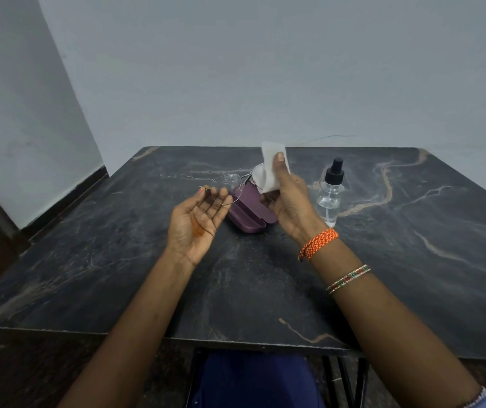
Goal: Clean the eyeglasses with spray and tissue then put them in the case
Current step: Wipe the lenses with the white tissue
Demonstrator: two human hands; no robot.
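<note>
Thin-framed eyeglasses (230,185) hang in the air above the table. My left hand (199,223), palm up, pinches the left lens's outer edge at the fingertips. My right hand (287,201) grips a white tissue (271,169) folded over the right lens, thumb pressed on top, so that lens is mostly hidden. Below the glasses a purple eyeglass case (249,213) lies open on the dark marble table (412,260). A clear spray bottle (330,192) with a black nozzle stands upright just right of my right hand.
A grey wall rises right behind the table's far edge. A dark floor and doorway lie to the left. The table's front edge is near my lap, with black chair legs below.
</note>
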